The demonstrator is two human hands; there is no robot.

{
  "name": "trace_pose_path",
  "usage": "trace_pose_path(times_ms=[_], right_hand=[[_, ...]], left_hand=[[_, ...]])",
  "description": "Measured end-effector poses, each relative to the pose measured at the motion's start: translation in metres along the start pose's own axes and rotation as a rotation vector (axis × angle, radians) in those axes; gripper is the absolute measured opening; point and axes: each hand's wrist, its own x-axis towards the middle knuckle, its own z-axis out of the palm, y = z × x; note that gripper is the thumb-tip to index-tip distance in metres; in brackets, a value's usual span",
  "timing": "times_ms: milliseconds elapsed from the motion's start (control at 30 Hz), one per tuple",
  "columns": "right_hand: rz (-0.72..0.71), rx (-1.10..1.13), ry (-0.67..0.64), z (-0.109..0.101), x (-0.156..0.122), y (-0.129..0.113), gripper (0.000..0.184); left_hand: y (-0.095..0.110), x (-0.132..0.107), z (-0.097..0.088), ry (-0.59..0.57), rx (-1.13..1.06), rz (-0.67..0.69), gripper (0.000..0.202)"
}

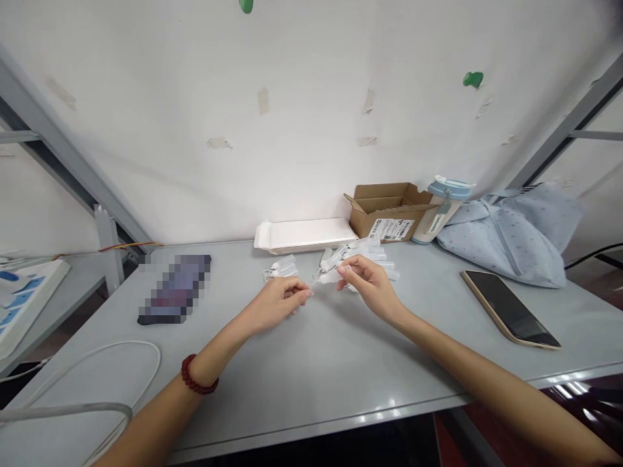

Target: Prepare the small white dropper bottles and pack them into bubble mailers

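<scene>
My right hand pinches a small translucent white plastic tube with a narrow end that points left. My left hand, a dark red beaded bracelet on its wrist, is closed in a pinch just left of that end. A fine pale strand, seemingly a thin white cord, runs between the tube and my left fingertips; its detail is too small to make out. Behind my right hand lies a pile of similar tubes. A few more tubes with looped cords lie behind my left hand.
Along the wall stand a flat white box, an open cardboard box, a blue-lidded cup and a pale blue cloth bag. A phone lies right, a blurred dark object left. Cables cross the front left.
</scene>
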Motion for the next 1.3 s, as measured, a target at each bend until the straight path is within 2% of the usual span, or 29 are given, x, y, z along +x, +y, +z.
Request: trace_pose_path(times_ms=[167, 500, 900, 1300], right_hand=[[0.008, 0.002, 0.011, 0.000, 0.001, 0.000, 0.027], [0.013, 0.009, 0.005, 0.001, 0.001, 0.000, 0.028], [0.020, 0.022, -0.015, 0.000, 0.000, 0.001, 0.027], [0.053, 0.072, -0.024, 0.002, -0.001, -0.003, 0.028]], left_hand=[[-0.005, 0.000, 0.003, -0.097, -0.053, 0.014, 0.027], [-0.007, 0.000, 0.005, -0.106, -0.059, -0.002, 0.029], [0.000, 0.000, 0.003, -0.080, -0.120, 0.045, 0.029], [0.001, -0.002, 0.002, -0.120, -0.192, 0.055, 0.025]])
